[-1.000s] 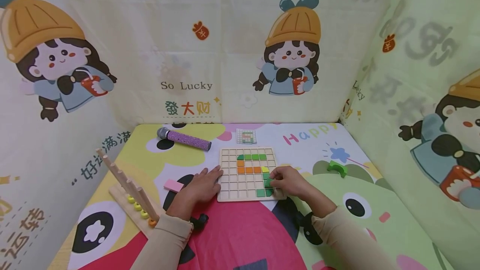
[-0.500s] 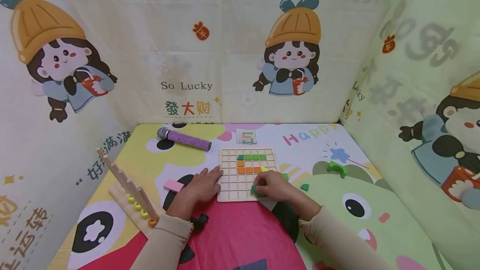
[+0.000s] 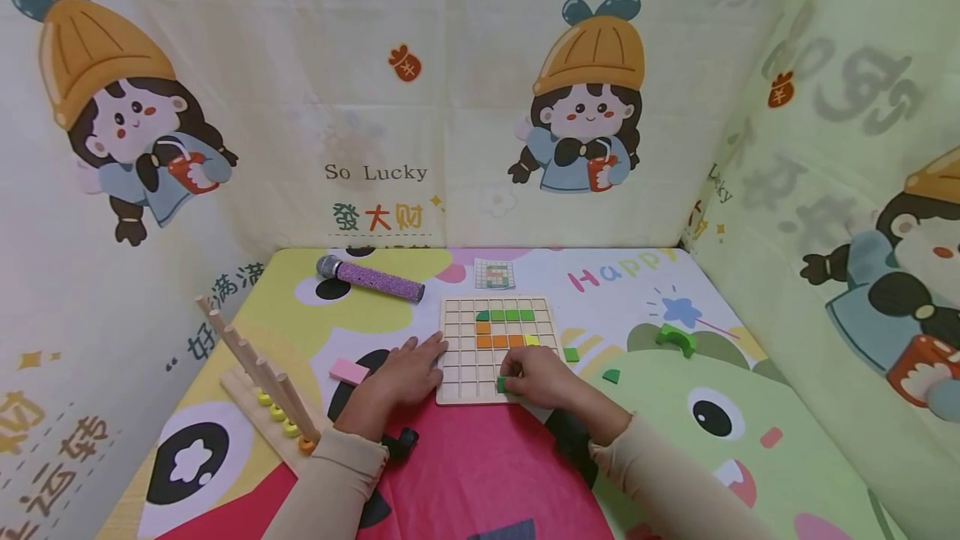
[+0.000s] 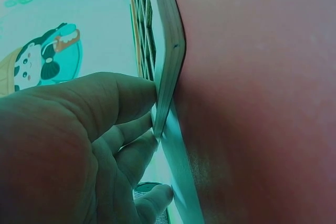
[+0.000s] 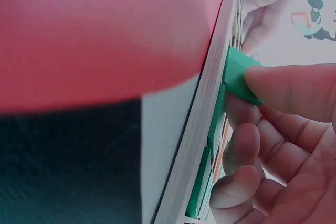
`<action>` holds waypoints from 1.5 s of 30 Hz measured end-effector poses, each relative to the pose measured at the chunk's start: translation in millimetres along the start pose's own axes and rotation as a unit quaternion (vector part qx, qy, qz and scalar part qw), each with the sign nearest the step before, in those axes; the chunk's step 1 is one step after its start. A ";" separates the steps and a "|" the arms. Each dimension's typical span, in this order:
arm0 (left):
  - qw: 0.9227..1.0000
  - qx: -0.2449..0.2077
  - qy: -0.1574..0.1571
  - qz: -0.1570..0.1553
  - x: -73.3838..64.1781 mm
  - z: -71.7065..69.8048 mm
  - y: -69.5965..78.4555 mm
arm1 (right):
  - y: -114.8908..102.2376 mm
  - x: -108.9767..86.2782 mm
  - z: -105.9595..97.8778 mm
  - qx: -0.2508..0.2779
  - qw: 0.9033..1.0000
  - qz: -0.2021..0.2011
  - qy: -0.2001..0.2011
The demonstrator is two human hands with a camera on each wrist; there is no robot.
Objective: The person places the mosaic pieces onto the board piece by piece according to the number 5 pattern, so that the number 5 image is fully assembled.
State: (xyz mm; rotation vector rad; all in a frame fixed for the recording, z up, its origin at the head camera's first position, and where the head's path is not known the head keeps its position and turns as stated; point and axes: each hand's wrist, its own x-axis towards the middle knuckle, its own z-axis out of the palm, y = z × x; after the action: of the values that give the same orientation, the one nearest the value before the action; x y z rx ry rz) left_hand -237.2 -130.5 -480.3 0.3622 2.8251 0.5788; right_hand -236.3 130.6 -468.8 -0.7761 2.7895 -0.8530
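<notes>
A wooden grid board (image 3: 460, 365) lies flat on the table. On it are a row of green tiles (image 3: 513, 316), several orange tiles (image 3: 500, 342) and a yellow tile (image 3: 532, 340). My left hand (image 3: 405, 375) rests at the board's left edge, thumb and fingertips touching it in the left wrist view. My right hand (image 3: 546, 378) pinches a green tile (image 5: 239, 75) between thumb and index finger, tilted over the front row. Two more green tiles (image 5: 199, 182) sit along the front edge in the right wrist view. The hand hides the board's lower right in the head view.
A pattern card (image 3: 494, 274) lies behind the board, with a purple microphone (image 3: 378, 281) to its left. A peg stand (image 3: 270, 407) with rings and a pink block (image 3: 348, 371) are at left. Loose green pieces (image 3: 611, 376) and a green arch (image 3: 677, 339) lie at right.
My right hand has moved left and nearer along the board, to the front row, and now holds a green tile there. Loose green pieces right of the board have come into view. The left hand stays.
</notes>
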 end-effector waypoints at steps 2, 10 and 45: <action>1.000 0.001 0.000 0.001 0.0 -0.3 0.2 | -0.9 -0.1 0.6 -0.010 1.000 -0.003 0.002; 1.000 0.002 -0.001 0.004 0.1 -0.5 0.7 | -4.5 0.9 3.9 -0.078 0.997 0.000 0.008; 1.000 0.001 -0.012 -0.004 1.6 -1.1 1.1 | 93.2 -67.9 -69.3 -0.072 0.989 0.118 0.044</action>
State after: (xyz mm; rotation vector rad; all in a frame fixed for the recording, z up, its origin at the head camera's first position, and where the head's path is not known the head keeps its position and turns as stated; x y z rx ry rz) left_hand -238.9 -129.5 -479.1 0.3567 2.8038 0.5656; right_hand -236.7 265.1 -464.6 -0.4202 2.9693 -0.6662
